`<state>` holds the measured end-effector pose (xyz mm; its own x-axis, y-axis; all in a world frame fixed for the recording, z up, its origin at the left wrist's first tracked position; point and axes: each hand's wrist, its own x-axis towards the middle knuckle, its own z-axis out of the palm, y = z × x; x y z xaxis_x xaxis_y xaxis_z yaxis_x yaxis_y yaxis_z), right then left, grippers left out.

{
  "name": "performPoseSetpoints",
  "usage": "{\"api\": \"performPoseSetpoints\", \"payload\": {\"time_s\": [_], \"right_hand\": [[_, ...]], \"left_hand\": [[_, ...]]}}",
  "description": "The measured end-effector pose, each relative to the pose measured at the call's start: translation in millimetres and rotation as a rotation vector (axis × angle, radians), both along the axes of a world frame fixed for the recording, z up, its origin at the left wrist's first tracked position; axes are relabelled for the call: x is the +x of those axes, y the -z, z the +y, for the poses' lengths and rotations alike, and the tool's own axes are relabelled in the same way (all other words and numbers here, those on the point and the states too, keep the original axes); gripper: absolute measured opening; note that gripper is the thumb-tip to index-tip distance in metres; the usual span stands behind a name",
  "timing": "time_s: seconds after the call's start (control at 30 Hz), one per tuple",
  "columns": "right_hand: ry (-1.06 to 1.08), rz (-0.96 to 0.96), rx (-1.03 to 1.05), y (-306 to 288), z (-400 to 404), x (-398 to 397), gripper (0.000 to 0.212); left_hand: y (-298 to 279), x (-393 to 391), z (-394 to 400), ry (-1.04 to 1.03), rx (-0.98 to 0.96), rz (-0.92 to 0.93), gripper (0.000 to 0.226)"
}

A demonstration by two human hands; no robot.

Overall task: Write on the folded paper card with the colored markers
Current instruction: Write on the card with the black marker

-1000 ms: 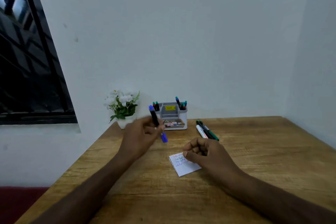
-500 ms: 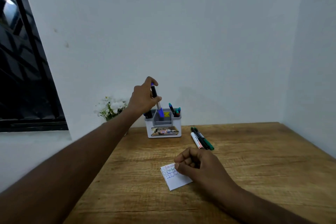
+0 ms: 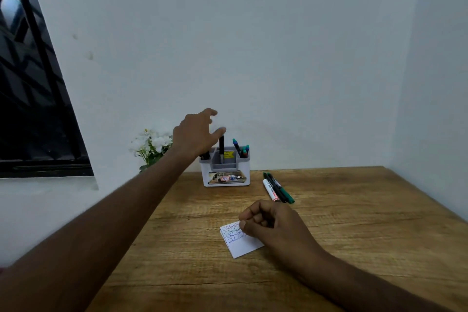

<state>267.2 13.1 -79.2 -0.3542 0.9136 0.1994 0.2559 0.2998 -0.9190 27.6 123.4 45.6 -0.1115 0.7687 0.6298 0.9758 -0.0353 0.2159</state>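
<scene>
Overhead, so to speak, pale walls meet in a corner on the right, and a dark window (image 3: 30,99) fills the left edge above a white ledge. Below them runs a wooden table (image 3: 354,235) with a plain grain. At its far edge, against the wall, stands a grey and white marker holder (image 3: 226,172), and a small pot of white flowers (image 3: 152,145) sits just left of it, partly behind the forearm. Several markers stand in the holder's right-hand compartment, and one dark marker (image 3: 221,149) stands upright in the middle one.

The left hand (image 3: 195,134) is stretched out over the holder, fingers spread and loose, with the thumb tip just above the top of that upright marker; whether it touches is blurred. Three loose markers (image 3: 277,189) lie side by side on the table to the right of the holder, one white and the others dark and green.

Nearer the person, the folded paper card (image 3: 241,243) lies flat on the wood, with lines of coloured handwriting on its upper part. The right hand (image 3: 273,225) rests on the card's right side, fingers curled in, the thumb pressing on the paper.
</scene>
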Motion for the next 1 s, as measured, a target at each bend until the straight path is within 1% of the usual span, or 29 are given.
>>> {"api": "performPoseSetpoints", "payload": {"time_s": [0.07,0.1,0.13,0.17,0.23,0.27,0.33,0.4,0.47,0.5,0.6,0.7,0.83,0.9,1.0], "right_hand": [[0.005,0.001,0.002,0.0,-0.7,-0.6,0.003],[0.009,0.001,0.005,0.1,-0.5,-1.0,0.003],[0.01,0.003,0.006,0.1,-0.1,-1.4,0.002],[0.011,0.002,0.003,-0.2,0.6,-1.7,0.002],[0.007,-0.002,-0.005,-1.9,1.4,-1.8,0.0],[0.008,0.0,0.0,-3.2,2.1,-1.1,0.001],[0.046,-0.024,0.067,-6.8,3.8,1.6,0.004],[0.14,-0.151,0.247,-10.2,9.3,8.5,0.005],[0.205,-0.359,0.45,-10.7,17.9,16.8,0.011],[0.222,-0.453,0.518,-9.4,22.7,20.5,0.016],[0.213,-0.581,0.601,-4.9,34.5,26.7,0.026],[0.196,-0.63,0.621,-6.4,36.9,27.8,0.025],[0.352,-0.667,0.621,-19.5,32.2,38.0,0.008],[0.391,-0.752,0.624,-21.0,32.1,42.8,0.016],[0.335,-0.827,0.546,-19.3,34.5,44.0,0.023]], "left_hand": [[6.1,7.9,-40.3,0.155,0.184,-0.002,0.027],[15.0,12.3,-62.4,0.265,0.191,0.017,0.016],[27.4,15.4,-83.5,0.378,0.129,0.056,0.01],[42.7,17.8,-103.2,0.47,0.022,0.112,0.009],[78.4,16.9,-129.9,0.559,-0.19,0.204,0.015],[94.1,14.4,-136.3,0.576,-0.257,0.204,0.019],[111.0,9.9,-140.6,0.615,-0.324,0.141,0.024],[112.6,7.2,-137.8,0.673,-0.34,0.065,0.023],[111.9,7.0,-135.0,0.7,-0.336,0.045,0.022],[112.7,7.4,-134.2,0.702,-0.335,0.046,0.022],[116.6,9.5,-134.7,0.703,-0.338,0.027,0.022],[116.8,8.6,-135.3,0.724,-0.328,0.012,0.021],[115.8,8.4,-136.4,0.715,-0.335,0.01,0.02],[115.3,9.1,-136.9,0.694,-0.347,0.029,0.021],[115.6,8.8,-137.9,0.656,-0.365,0.063,0.026]]}}
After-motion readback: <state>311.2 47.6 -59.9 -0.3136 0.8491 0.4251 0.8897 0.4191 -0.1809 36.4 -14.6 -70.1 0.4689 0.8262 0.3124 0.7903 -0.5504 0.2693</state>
